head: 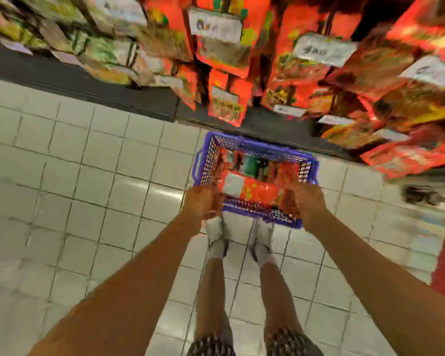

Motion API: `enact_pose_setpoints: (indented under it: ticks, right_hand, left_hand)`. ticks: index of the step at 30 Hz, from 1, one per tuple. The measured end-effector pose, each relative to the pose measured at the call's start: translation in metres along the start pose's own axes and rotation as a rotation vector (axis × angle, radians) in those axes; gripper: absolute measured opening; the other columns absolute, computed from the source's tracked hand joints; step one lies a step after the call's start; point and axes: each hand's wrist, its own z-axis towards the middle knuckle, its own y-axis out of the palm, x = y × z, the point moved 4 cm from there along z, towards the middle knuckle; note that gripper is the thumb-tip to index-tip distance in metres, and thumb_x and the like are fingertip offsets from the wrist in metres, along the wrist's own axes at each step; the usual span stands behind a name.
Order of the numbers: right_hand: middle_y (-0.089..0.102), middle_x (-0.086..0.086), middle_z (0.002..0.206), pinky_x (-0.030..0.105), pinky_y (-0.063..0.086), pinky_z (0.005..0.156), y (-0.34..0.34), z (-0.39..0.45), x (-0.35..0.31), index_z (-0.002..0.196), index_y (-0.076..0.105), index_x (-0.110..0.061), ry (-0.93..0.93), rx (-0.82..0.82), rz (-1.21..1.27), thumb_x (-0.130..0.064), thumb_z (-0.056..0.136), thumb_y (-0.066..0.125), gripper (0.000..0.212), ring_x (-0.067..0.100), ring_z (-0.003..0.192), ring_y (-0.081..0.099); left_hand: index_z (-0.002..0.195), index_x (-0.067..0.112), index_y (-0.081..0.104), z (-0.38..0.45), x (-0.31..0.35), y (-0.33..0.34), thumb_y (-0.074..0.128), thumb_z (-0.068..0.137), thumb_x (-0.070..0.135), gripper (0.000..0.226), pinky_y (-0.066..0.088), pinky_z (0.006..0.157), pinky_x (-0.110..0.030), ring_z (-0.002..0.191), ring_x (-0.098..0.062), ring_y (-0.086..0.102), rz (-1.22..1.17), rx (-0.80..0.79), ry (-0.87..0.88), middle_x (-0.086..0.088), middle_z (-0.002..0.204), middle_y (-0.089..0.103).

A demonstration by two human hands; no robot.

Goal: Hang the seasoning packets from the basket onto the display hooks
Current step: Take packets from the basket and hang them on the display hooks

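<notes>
The picture is strongly blurred. A blue plastic basket (pixel 257 147) stands on the tiled floor below the display. It holds several red and green seasoning packets. One red packet (pixel 252 189) with a white patch lies across its near side. My left hand (pixel 203 202) is at the basket's near left corner, beside that packet's left end. My right hand (pixel 302 201) is at the near right corner, against the packet's right end. The blur hides whether the fingers grip anything. Red packets (pixel 228 104) hang on display hooks above the basket.
Green and beige packets (pixel 100 52) hang at the upper left, and white price tags (pixel 321 50) sit on the hook ends. A dark base shelf (pixel 88 83) runs along the floor. My feet in white shoes (pixel 216 235) stand just behind the basket.
</notes>
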Motion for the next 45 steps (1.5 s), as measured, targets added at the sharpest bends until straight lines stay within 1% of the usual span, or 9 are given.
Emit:
enact_pose_setpoints:
  ticks: [4,17,19,23,28,34,38,42,45]
  right_hand:
    - [0.054,0.005,0.045,0.025,0.043,0.046,0.025,0.074,0.063,0.063,0.054,-0.011,0.090,0.025,-0.060,-0.008,0.095,0.052,0.033,0.021,0.040,0.051]
    - [0.064,0.008,0.057,0.022,0.047,0.037,0.085,0.261,0.181,0.081,0.060,-0.007,0.289,-0.063,-0.318,-0.014,0.101,0.049,0.023,0.017,0.037,0.060]
    - [0.061,0.006,0.051,0.019,0.045,0.038,0.089,0.279,0.189,0.077,0.054,-0.008,0.372,-0.118,-0.272,-0.013,0.104,0.038,0.031,0.021,0.040,0.058]
    - [0.063,0.007,0.066,0.028,0.049,0.056,0.089,0.311,0.204,0.083,0.061,-0.007,0.344,-0.088,-0.293,-0.017,0.104,0.040,0.031,0.022,0.064,0.058]
    - [0.065,0.008,0.075,0.032,0.055,0.068,0.092,0.336,0.218,0.074,0.063,-0.010,0.131,-0.035,-0.585,-0.006,0.096,0.050,0.026,0.027,0.080,0.066]
    - [0.072,0.008,0.080,0.023,0.048,0.042,0.113,0.325,0.223,0.112,0.068,-0.006,0.220,-0.046,-0.257,-0.024,0.100,0.058,0.024,0.017,0.057,0.070]
    - [0.072,0.017,0.106,0.031,0.059,0.052,0.135,0.310,0.223,0.114,0.062,-0.016,0.428,-0.183,0.243,-0.048,0.094,0.066,0.039,0.032,0.085,0.075]
    - [0.073,0.018,0.100,0.032,0.060,0.053,0.138,0.309,0.227,0.115,0.062,-0.010,0.523,0.011,0.292,-0.019,0.097,0.063,0.020,0.030,0.070,0.076]
    - [0.075,0.016,0.095,0.032,0.059,0.050,0.126,0.315,0.232,0.116,0.062,-0.008,0.559,0.132,0.304,-0.010,0.096,0.062,0.020,0.026,0.062,0.076]
  left_hand:
    - [0.103,0.010,0.061,0.079,-0.036,0.009,0.056,0.097,0.014,0.009,0.043,0.061,-0.028,0.070,-0.022,0.056,0.029,0.025,-0.069,-0.013,0.092,0.062]
    - [0.087,0.009,0.062,0.310,-0.120,0.051,0.053,0.095,0.007,0.012,0.050,0.066,-0.035,0.075,-0.026,0.056,0.184,-0.013,-0.140,-0.017,0.090,0.061]
    - [0.093,0.006,0.064,0.339,-0.123,0.059,0.049,0.097,0.007,0.016,0.055,0.082,-0.044,0.086,-0.031,0.060,0.243,-0.018,-0.097,-0.021,0.103,0.066]
    - [0.134,0.009,0.061,0.388,-0.108,0.072,0.055,0.095,0.016,0.039,0.052,0.099,-0.042,0.116,-0.034,0.063,0.825,0.042,0.257,-0.014,0.133,0.064]
    - [0.159,0.022,0.018,0.431,-0.097,0.104,0.064,0.088,0.016,0.085,0.023,0.120,-0.059,0.154,-0.038,0.009,1.396,-0.028,0.555,-0.010,0.167,0.017]
    - [0.142,0.024,0.049,0.426,-0.098,0.115,0.064,0.083,0.024,0.061,0.018,0.118,-0.062,0.145,-0.044,0.024,1.751,0.060,0.541,-0.016,0.153,0.035]
    - [0.129,0.019,0.064,0.403,-0.128,0.109,0.064,0.088,0.018,0.041,0.042,0.111,-0.053,0.126,-0.029,0.050,1.737,-0.075,0.637,-0.010,0.133,0.053]
    - [0.127,0.016,0.068,0.382,-0.154,0.116,0.061,0.094,0.015,0.034,0.051,0.101,-0.038,0.121,-0.026,0.054,1.438,-0.295,0.693,-0.007,0.134,0.054]
    - [0.103,0.020,0.078,0.382,-0.151,0.123,0.062,0.094,0.051,0.037,0.055,0.077,-0.033,0.086,-0.011,0.067,1.220,-0.421,0.469,0.003,0.092,0.069]
